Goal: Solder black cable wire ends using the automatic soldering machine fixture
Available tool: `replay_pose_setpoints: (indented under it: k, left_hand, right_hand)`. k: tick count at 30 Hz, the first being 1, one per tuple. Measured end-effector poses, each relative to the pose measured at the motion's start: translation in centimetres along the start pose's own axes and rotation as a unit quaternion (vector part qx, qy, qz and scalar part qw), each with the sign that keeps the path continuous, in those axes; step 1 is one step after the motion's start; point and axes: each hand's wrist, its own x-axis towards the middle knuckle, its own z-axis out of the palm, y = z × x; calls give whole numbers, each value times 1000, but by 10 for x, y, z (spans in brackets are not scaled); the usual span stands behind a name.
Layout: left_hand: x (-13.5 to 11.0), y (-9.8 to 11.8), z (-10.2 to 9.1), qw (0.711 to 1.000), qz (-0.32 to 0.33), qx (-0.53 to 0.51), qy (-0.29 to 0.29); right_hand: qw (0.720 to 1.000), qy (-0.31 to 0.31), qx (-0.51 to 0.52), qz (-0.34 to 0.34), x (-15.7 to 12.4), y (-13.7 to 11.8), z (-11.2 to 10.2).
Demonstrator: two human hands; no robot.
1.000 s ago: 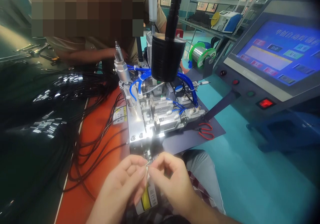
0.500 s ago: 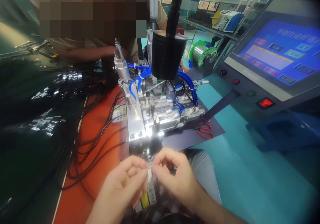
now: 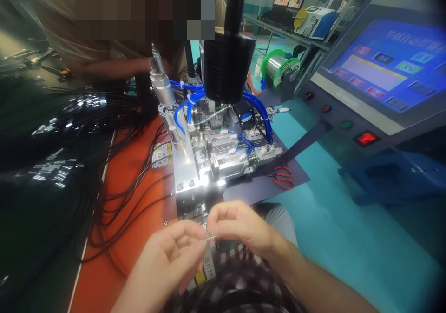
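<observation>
The fingers (image 3: pixel 197 244) of our left hand (image 3: pixel 172 257) and those of our right hand (image 3: pixel 240 227) are pressed tip to tip, pinching a small thin silvery metal part (image 3: pixel 210 237) between them, just in front of the silver aluminium fixture with blue hoses (image 3: pixel 205 157). Loose black cables (image 3: pixel 121 196) lie on the orange counter (image 3: pixel 97 285) to the left; red-handled scissors (image 3: pixel 283 178) lie to the right, below a blue touchscreen panel (image 3: pixel 390 66).
</observation>
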Motion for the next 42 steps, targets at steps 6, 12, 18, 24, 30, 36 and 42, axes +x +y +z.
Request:
replay_pose_setpoints:
  k: [6, 12, 18, 24, 30, 36, 42]
  left_hand:
    - [-1, 4, 2, 1000, -26, 6, 3]
    - [1, 2, 3, 998, 3, 6, 57]
    - [3, 3, 3, 997, -6, -23, 71]
    - [3, 1, 4, 996, -5, -37, 76]
    - [4, -5, 2, 995, 2, -58, 76]
    - [10, -14, -7, 998, -4, -58, 40]
    - [11, -19, -11, 998, -2, -53, 34]
  right_hand:
    - [998, -57, 4, -23, 1, 3, -5]
    - [992, 21, -80, -98, 1, 5, -3]
    - [980, 118, -136, -90, -3, 14, 10]
    - [985, 137, -84, -56, 2, 16, 20]
    - [990, 136, -15, -33, 2, 21, 23]
    - [991, 133, 4, -28, -1, 17, 26]
    - [991, 127, -22, -44, -2, 13, 27]
